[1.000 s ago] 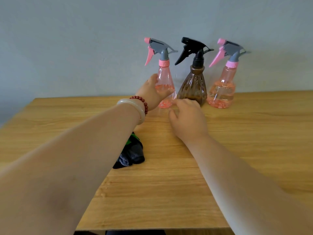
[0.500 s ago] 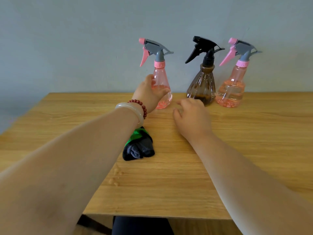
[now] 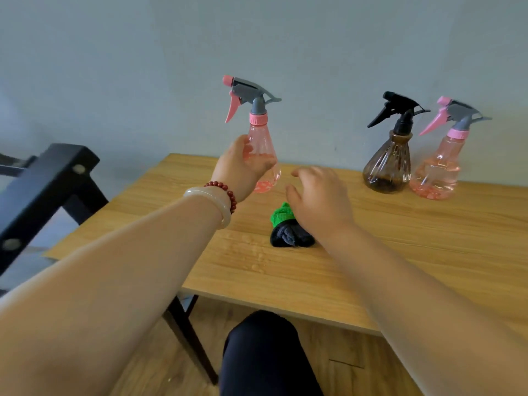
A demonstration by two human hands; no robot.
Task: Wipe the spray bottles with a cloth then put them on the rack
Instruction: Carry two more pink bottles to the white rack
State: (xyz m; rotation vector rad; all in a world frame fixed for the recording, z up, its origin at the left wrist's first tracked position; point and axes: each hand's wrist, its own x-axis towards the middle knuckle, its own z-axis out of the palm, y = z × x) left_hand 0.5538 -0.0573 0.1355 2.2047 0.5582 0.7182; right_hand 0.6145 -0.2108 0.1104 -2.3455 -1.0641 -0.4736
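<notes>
Pulled away from its two neighbours since a moment ago, the pink spray bottle point(image 3: 258, 138) is now standing upright toward the far left of the table point(image 3: 428, 252). The left hand point(image 3: 240, 170) is gripping its lower body. The right hand point(image 3: 320, 201) is hovering, fingers relaxed and spread, just over the dark-and-green cloth point(image 3: 287, 232), which is lying at five o'clock from that bottle. The brown bottle point(image 3: 387, 167) and second pink bottle point(image 3: 437, 172) are standing at two o'clock from the cloth. The black rack point(image 3: 43, 190) is sitting at nine o'clock.

Pale bangle point(image 3: 210, 193), red bead bracelet point(image 3: 226, 186), dark trousers point(image 3: 265, 358)
</notes>
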